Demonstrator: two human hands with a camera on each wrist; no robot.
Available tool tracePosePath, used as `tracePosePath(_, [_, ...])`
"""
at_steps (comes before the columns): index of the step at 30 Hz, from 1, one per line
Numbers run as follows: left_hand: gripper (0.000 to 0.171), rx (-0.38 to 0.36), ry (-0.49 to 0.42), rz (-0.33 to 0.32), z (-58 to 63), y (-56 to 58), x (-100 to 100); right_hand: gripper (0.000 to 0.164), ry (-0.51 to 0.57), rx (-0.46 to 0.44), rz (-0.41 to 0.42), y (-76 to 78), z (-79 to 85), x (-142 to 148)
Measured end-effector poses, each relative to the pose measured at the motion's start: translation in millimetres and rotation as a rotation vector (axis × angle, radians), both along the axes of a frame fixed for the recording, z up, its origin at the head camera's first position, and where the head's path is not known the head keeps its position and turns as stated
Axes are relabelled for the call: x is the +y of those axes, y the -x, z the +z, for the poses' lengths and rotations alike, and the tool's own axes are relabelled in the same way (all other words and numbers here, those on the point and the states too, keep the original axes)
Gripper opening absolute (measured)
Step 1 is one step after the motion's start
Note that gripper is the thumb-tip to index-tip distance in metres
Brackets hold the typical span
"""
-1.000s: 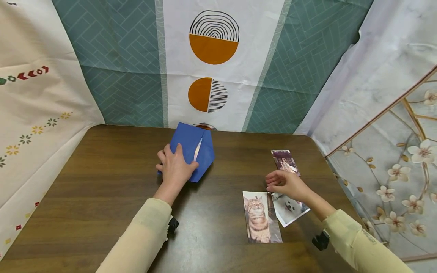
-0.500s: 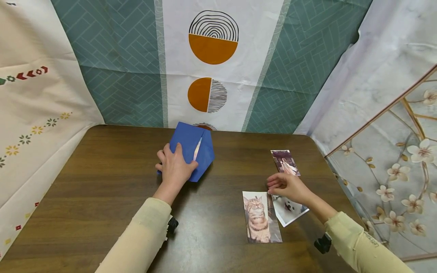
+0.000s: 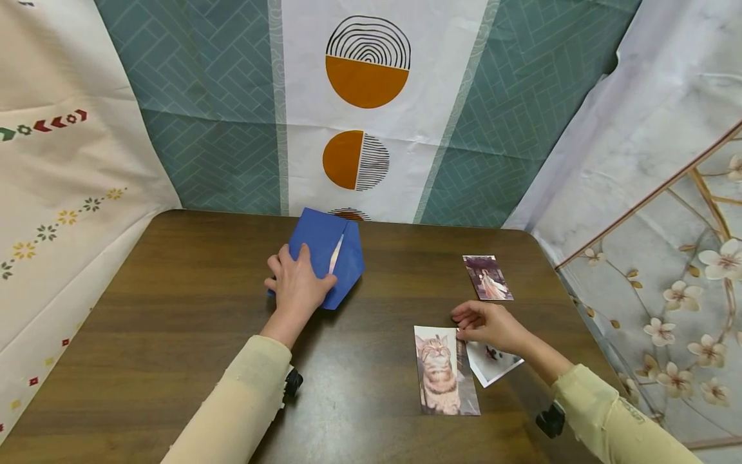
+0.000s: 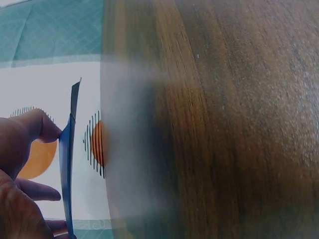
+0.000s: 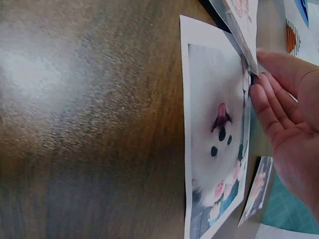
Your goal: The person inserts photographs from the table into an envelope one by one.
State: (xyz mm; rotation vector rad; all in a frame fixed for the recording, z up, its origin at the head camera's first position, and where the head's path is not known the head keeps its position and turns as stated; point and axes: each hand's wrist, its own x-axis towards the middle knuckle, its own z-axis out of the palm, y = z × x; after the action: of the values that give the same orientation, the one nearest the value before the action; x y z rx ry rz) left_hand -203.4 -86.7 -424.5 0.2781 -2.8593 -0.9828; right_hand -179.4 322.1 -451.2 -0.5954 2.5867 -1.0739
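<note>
My left hand [image 3: 297, 283] holds a blue envelope [image 3: 315, 232], the fingers over its left side and the thumb near the flap. A pale strip shows in a narrow gap along that flap. Seen edge-on in the left wrist view, the envelope [image 4: 66, 169] looks raised off the table. My right hand [image 3: 489, 325] pinches the upper right corner of a cat photo [image 3: 438, 377] between thumb and fingers. Partly hidden behind that hand lies a white-bordered dog photo [image 3: 493, 368], plainer in the right wrist view, where this dog photo [image 5: 214, 124] lies beside the fingers.
A purple-toned photo [image 3: 489, 278] of a figure in a light dress lies beyond my right hand. The brown wooden table [image 3: 191, 361] reaches back to a patterned cloth backdrop [image 3: 371, 116]. A floral cloth [image 3: 672, 296] hangs along the right side.
My right hand has come down slightly to the cat photo's corner, uncovering the purple-toned photo and covering more of the dog photo. My left hand and the envelope stay put.
</note>
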Motion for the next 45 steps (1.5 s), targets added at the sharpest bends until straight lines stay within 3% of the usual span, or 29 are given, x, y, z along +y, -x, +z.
tracePosePath(9, [0.089,-0.012,0.012,-0.006,-0.8,0.6,1,0.027,-0.074,0.182,0.085,-6.0,-1.9,-6])
tracePosePath(24, [0.089,-0.014,0.012,-0.005,-0.9,-0.3,2,0.025,-0.050,0.254,0.050,-0.3,-10.2,-10])
tracePosePath(33, [0.088,-0.018,0.005,-0.011,-1.9,-1.9,1,0.024,-0.060,0.244,0.032,14.6,-12.1,-17])
tracePosePath(45, [0.088,-0.012,0.012,-0.002,-2.8,-2.0,0,0.032,-0.061,0.175,-0.037,18.0,-6.2,-12])
